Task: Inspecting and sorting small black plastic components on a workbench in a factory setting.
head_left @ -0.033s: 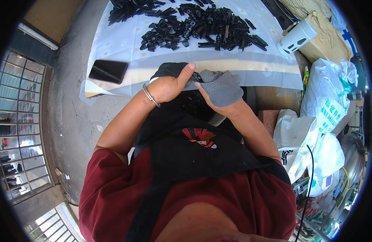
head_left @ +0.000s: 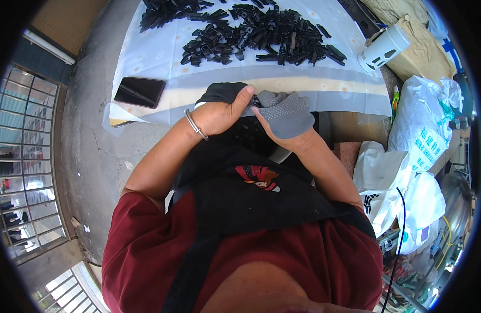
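Note:
My left hand (head_left: pixel 220 108) wears a black glove that leaves the thumb bare; a silver bangle circles the wrist. My right hand (head_left: pixel 286 113) has a grey dotted glove, also with a bare thumb. Both hands are closed and meet at the table's near edge. Between their fingertips sits a small black plastic piece (head_left: pixel 256 101), mostly covered by the fingers, so its full shape is hidden. Farther off on the table lies a large loose pile of black plastic pieces (head_left: pixel 274 36), with another heap (head_left: pixel 167 14) at the far left.
A white patterned cloth under clear plastic covers the table (head_left: pixel 141 57). On its left lies a dark phone (head_left: pixel 140 92); a white tumbler (head_left: pixel 385 48) stands at the right edge. White plastic bags (head_left: pixel 423 122) crowd the right side. A black cable (head_left: pixel 402 224) hangs there.
My left hand has dipped very slightly at the small black piece. Everything else looks the same.

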A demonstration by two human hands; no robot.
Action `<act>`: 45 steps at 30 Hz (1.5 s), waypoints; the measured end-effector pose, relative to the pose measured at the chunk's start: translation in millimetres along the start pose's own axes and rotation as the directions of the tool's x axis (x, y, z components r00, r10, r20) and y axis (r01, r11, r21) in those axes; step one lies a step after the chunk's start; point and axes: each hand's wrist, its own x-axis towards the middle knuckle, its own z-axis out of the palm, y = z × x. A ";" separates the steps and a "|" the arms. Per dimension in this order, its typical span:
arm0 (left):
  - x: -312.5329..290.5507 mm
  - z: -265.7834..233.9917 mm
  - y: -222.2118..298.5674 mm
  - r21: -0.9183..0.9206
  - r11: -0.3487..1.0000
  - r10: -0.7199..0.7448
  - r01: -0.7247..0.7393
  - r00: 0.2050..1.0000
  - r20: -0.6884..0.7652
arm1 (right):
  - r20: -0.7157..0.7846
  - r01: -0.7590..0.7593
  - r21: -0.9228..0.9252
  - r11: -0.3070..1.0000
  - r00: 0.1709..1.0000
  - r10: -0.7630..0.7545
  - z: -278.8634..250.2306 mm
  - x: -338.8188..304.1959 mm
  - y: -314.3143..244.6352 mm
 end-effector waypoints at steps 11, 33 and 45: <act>5.0 10.4 -17.0 0.303 0.951 0.002 -0.055 0.985 0.173 | 0.544 -0.303 0.276 0.912 0.831 0.111 -7.9 -12.4 11.0; 28.3 -3.8 -48.4 0.262 0.953 -0.127 0.153 0.985 -0.115 | 0.188 -0.282 0.374 0.883 0.956 0.226 21.0 7.2 45.0; -18.5 27.3 -38.0 -0.277 0.940 -0.205 0.198 0.979 0.004 | 0.227 -0.206 0.455 0.866 0.968 0.110 12.6 3.4 3.6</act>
